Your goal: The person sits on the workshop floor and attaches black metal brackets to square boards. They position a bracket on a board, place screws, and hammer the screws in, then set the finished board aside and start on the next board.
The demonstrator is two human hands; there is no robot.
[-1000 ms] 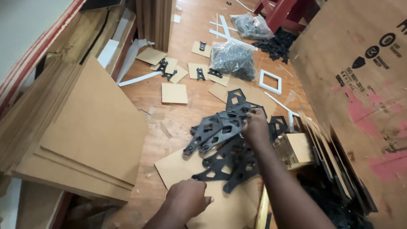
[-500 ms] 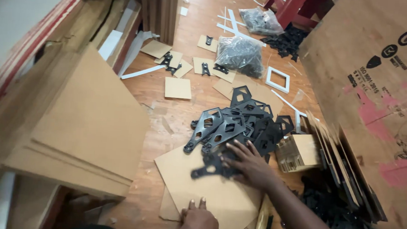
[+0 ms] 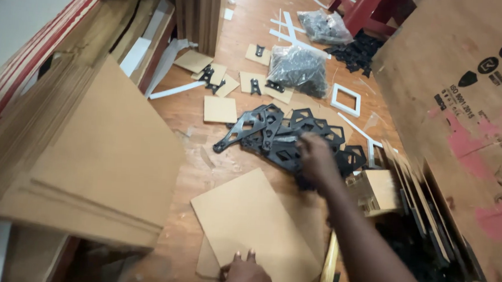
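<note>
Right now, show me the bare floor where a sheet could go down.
Bare wood floor lies between the cardboard stack and the black brackets, above the flat sheet under the left hand. Another patch lies beside the square card. Around the right hand and the small box it is crowded.

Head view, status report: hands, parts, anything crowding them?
Right hand flat on the black bracket pile, no closed grip visible. Left hand pressing the cardboard sheet. Small cardboard box close beside the right wrist.
</note>
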